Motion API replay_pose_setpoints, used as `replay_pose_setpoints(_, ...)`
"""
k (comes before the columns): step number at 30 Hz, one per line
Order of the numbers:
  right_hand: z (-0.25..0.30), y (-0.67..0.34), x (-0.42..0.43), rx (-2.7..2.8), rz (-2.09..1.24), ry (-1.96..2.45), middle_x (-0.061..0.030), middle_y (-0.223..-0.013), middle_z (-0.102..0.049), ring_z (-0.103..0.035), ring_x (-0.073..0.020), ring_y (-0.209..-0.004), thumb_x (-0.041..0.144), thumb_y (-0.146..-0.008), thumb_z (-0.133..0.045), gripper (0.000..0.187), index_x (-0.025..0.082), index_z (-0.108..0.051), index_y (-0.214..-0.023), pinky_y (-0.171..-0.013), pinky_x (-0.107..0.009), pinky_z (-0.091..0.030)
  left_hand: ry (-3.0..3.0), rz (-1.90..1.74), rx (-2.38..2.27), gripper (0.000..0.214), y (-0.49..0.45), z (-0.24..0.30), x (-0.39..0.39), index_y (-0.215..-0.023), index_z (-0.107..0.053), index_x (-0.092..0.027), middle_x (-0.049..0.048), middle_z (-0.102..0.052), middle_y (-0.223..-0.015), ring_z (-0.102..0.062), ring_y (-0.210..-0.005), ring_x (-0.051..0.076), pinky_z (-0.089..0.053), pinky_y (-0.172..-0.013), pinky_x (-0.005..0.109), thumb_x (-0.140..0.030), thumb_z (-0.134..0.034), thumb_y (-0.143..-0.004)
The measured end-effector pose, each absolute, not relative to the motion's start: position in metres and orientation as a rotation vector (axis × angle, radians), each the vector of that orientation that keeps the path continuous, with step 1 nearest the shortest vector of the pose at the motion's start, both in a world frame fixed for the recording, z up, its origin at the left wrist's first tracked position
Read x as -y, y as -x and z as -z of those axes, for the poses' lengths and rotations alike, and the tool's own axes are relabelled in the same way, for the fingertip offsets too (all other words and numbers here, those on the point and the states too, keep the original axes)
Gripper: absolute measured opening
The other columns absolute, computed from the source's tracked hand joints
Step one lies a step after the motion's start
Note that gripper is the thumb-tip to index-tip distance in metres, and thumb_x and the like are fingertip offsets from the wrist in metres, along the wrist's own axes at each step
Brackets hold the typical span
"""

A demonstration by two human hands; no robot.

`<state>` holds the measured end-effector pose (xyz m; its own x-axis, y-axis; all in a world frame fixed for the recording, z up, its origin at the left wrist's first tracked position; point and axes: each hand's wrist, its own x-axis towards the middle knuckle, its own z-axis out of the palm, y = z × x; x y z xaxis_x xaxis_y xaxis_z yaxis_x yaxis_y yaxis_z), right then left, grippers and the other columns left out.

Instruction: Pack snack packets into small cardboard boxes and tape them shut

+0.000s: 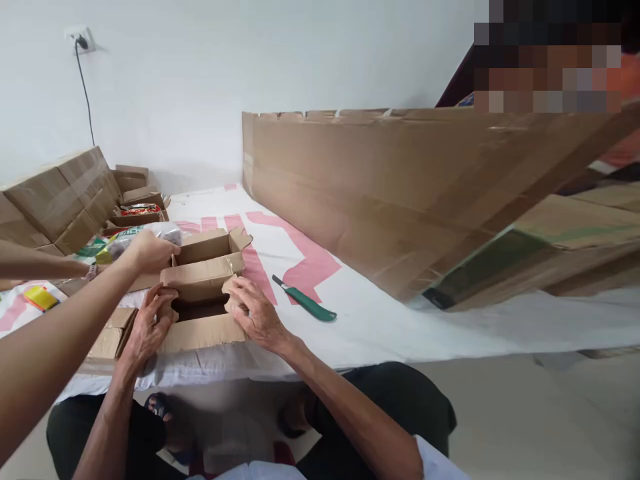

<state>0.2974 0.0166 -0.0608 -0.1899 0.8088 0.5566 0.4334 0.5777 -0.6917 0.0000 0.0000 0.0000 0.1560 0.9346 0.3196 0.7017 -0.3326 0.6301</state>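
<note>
Okay, open carton sits between my left hand and right hand. Each grips an end flap.

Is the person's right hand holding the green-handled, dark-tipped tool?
No, the right hand grips the nearest open brown cardboard box, while the tool lies apart on the white-and-pink cloth.

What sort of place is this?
Probably a small packing workspace: small open brown cardboard boxes and a slim green-handled knife lie on a pink-marked white cloth table cover.
</note>
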Motion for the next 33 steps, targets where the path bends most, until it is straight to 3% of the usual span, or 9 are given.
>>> replay_pose_setpoints(3, 0.063, -0.296, -0.017, 1.730, -0.603, 1.134, -0.0165, -0.160, -0.053, -0.051, -0.0342, -0.150, 0.030, -0.092, -0.064, 0.058, 0.022, -0.060, -0.149, -0.125, -0.055, -0.044, -2.115, -0.871, -1.614, 0.045, 0.003, -0.008, -0.010, -0.123, -0.071, -0.026, 0.0117, -0.049, -0.161, -0.051, -0.150, 0.036, -0.046, -0.123, 0.052, -0.033, -0.075, -0.079)
replay_pose_setpoints(7, 0.064, -0.293, -0.014, 1.650, -0.704, 1.219, -0.0152, -0.149, -0.062, -0.061, -0.0330, -0.138, 0.034, -0.087, -0.071, 0.070, 0.023, -0.053, -0.154, -0.120, -0.053, -0.050, -2.197, -0.646, -1.603, 0.073, 0.000, -0.025, -0.018, -0.134, -0.065, -0.024, 0.0144, -0.056, -0.153, -0.055, -0.144, 0.040, -0.047, -0.121, 0.053, -0.030, -0.086, -0.065)
replay_pose_setpoints(12, 0.067, -0.295, -0.005, 1.671, -0.558, 1.284, -0.0141, -0.146, -0.063, -0.061, -0.0359, -0.137, 0.030, -0.082, -0.074, 0.079, 0.027, -0.050, -0.157, -0.115, -0.055, -0.052, -2.323, -0.640, -1.692, 0.063, -0.013, -0.030, -0.009, -0.136, -0.059, -0.025, 0.0115, -0.061, -0.143, -0.060, -0.135, 0.035, -0.050, -0.116, 0.049, -0.022, -0.069, -0.074)
replay_pose_setpoints(16, 0.058, -0.293, -0.009, 1.806, -0.473, 1.403, -0.0153, -0.143, -0.064, -0.064, -0.0390, -0.131, 0.037, -0.077, -0.083, 0.094, 0.030, -0.043, -0.161, -0.104, -0.053, -0.057, -2.309, -0.495, -1.921, 0.068, -0.033, -0.026, -0.004, -0.139, -0.053, -0.025, 0.0134, -0.059, -0.140, -0.063, -0.126, 0.037, -0.057, -0.103, 0.049, -0.034, -0.079, -0.077)
replay_pose_setpoints(18, 0.048, -0.288, -0.015, 1.875, -0.452, 1.528, -0.0183, -0.138, -0.066, -0.068, -0.0408, -0.121, 0.035, -0.073, -0.087, 0.096, 0.027, -0.045, -0.160, -0.097, -0.053, -0.057, -2.281, -0.322, -2.056, 0.064, -0.044, -0.024, -0.008, -0.137, -0.053, -0.023, 0.0152, -0.059, -0.136, -0.067, -0.117, 0.036, -0.059, -0.092, 0.046, -0.024, -0.075, -0.076)
replay_pose_setpoints(22, 0.031, -0.279, -0.019, 1.952, -0.371, 1.710, -0.0230, -0.129, -0.069, -0.072, -0.0405, -0.106, 0.021, -0.072, -0.082, 0.085, 0.020, -0.054, -0.153, -0.088, -0.050, -0.057, -2.269, -0.343, -2.061, 0.058, -0.050, -0.024, -0.017, -0.133, -0.059, -0.021, 0.0172, -0.064, -0.128, -0.070, -0.109, 0.035, -0.058, -0.091, 0.046, -0.008, -0.058, -0.076)
replay_pose_setpoints(27, 0.028, -0.298, -0.014, 1.816, -0.481, 1.572, -0.0130, -0.117, -0.078, -0.075, -0.0344, -0.102, 0.029, -0.085, -0.070, 0.055, 0.029, -0.069, -0.140, -0.090, -0.046, -0.057, -2.037, -0.768, -1.742, 0.060, -0.025, -0.032, -0.008, -0.141, -0.064, -0.025, 0.0085, -0.073, -0.122, -0.069, -0.116, 0.032, -0.055, -0.103, 0.047, -0.021, -0.052, -0.083)
replay_pose_setpoints(33, 0.020, -0.337, -0.012, 1.572, -0.963, 1.350, -0.0075, -0.126, -0.081, -0.075, -0.0326, -0.114, 0.032, -0.089, -0.057, 0.045, 0.026, -0.080, -0.127, -0.100, -0.045, -0.058, -1.707, -0.907, -1.661, 0.066, 0.001, -0.033, 0.010, -0.149, -0.060, -0.021, -0.0003, -0.069, -0.084, -0.064, -0.075, 0.022, -0.056, -0.074, 0.034, -0.030, -0.051, -0.084)
